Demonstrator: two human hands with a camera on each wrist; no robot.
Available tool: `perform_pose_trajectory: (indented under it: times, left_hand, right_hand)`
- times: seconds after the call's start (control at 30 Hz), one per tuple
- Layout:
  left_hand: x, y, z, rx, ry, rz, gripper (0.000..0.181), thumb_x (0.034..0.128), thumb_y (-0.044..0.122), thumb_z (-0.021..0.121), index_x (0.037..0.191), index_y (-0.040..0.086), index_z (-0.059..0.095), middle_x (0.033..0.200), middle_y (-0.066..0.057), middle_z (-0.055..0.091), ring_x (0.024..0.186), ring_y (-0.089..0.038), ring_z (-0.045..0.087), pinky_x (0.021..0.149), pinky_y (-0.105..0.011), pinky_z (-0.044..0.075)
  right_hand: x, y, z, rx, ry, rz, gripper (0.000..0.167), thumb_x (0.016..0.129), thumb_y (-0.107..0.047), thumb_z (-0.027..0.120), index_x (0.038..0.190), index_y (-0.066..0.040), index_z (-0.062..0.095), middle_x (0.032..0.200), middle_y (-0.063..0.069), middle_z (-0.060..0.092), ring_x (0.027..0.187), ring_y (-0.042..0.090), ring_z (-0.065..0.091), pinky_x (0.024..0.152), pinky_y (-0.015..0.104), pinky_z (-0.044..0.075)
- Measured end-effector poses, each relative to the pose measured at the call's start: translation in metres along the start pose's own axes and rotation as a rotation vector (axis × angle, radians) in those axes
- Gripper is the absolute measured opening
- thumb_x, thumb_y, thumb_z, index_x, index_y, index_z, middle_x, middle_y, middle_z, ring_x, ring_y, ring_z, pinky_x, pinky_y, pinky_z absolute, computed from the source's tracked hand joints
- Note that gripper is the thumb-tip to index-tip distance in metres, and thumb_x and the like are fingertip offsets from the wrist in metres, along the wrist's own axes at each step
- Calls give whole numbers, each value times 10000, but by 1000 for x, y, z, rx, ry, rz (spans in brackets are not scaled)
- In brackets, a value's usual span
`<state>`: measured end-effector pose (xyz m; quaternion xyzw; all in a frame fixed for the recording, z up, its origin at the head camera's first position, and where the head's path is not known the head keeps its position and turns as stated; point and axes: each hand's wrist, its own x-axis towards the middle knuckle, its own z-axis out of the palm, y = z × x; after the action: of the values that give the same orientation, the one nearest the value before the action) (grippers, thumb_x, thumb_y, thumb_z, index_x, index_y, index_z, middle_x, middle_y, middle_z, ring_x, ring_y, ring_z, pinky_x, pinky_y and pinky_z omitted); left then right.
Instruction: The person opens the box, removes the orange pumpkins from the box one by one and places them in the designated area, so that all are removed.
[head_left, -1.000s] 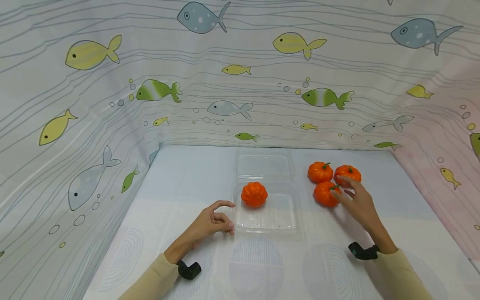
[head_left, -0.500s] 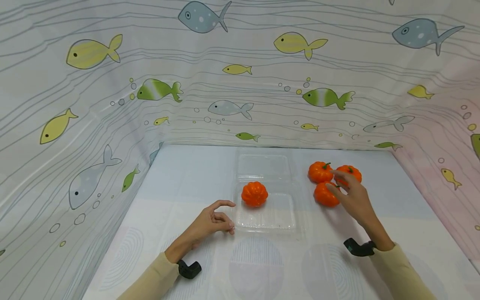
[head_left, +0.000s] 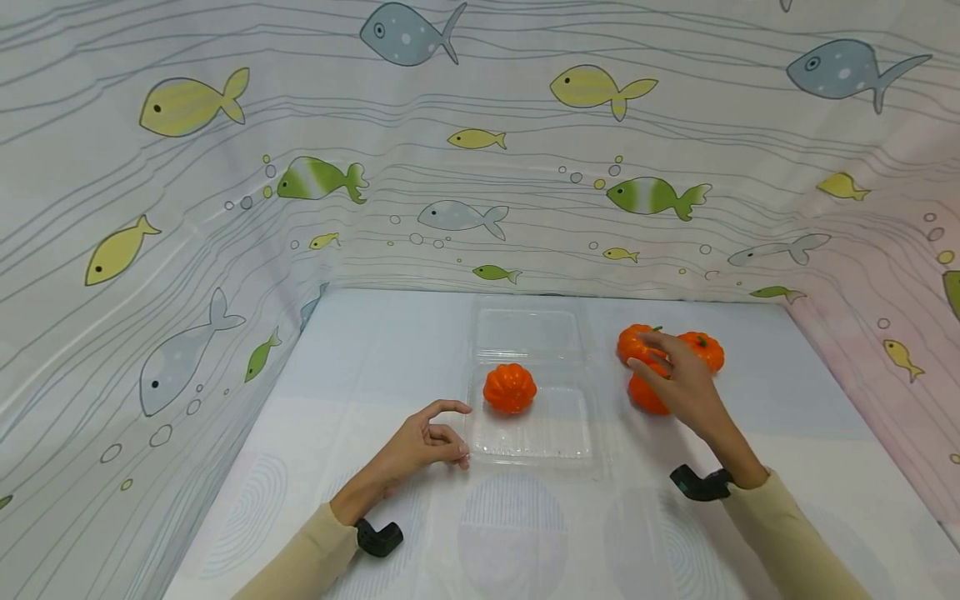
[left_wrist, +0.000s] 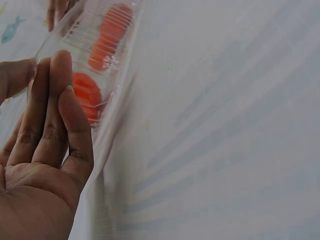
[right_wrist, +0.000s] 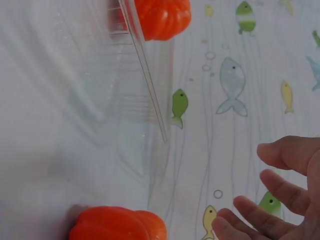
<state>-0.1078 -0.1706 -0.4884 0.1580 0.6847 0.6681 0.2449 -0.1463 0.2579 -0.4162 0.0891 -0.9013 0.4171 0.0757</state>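
My left hand (head_left: 420,442) is at the left edge of a clear plastic clamshell container (head_left: 585,454), fingers loosely bent with a gap between the upper digit and those below. In the left wrist view, the thumb meets the container's edge. One orange toy pumpkin (head_left: 510,389) sits in the container's near half. My right hand (head_left: 686,383) hovers over the pumpkin group at right, partly covering it, fingers spread and holding nothing. That group has a back-left pumpkin (head_left: 630,340), a front pumpkin (head_left: 647,397) and a back-right pumpkin (head_left: 708,348).
The container's lid (head_left: 528,333) lies unfolded toward the back of the white table (head_left: 360,358). Fish-printed fabric (head_left: 405,150) stands behind the table and along both sides. A black wrist camera (head_left: 378,539) is on the left wrist, another wrist camera (head_left: 701,483) on the right.
My right hand has moved left, from between the front and back-right pumpkins to over the back-left and front ones. The left hand and the pumpkins have stayed in place.
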Motion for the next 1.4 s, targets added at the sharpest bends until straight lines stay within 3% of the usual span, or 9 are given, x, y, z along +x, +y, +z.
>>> perform_pose_trajectory:
  times: [0.3, 0.63, 1.13, 1.4]
  left_hand:
    - [0, -1, -1, 0, 0, 1, 637, 952, 96, 754, 1497, 70, 424, 956, -203, 735, 875, -344, 738, 886, -418, 584]
    - [0, -2, -2, 7, 2, -3, 644, 951, 99, 755, 1500, 69, 420, 943, -180, 740, 875, -341, 737, 875, -405, 583]
    - [0, 3, 1, -2, 2, 2, 638, 949, 82, 752, 1496, 61, 423, 946, -207, 730, 867, -340, 736, 870, -405, 584]
    - [0, 3, 0, -4, 3, -1, 639, 947, 82, 755, 1495, 62, 426, 948, -206, 731, 868, -345, 735, 873, -408, 585]
  right_hand:
    - [14, -14, 15, 84, -46, -87, 456, 997, -214, 718, 1402, -56, 580, 1425, 133, 556, 1329, 357, 520, 1044, 530, 459]
    - [26, -30, 34, 80, -139, -94, 475, 994, -212, 718, 1432, -113, 562, 1437, 136, 548, 1274, 350, 569, 997, 549, 516]
    - [45, -51, 68, 14, -250, -172, 458, 973, -172, 736, 1391, -56, 590, 1339, 137, 635, 1186, 344, 624, 947, 481, 564]
    - [51, -59, 86, 42, -371, -184, 424, 998, -205, 701, 1381, -56, 596, 1276, 171, 663, 1145, 313, 637, 953, 455, 562]
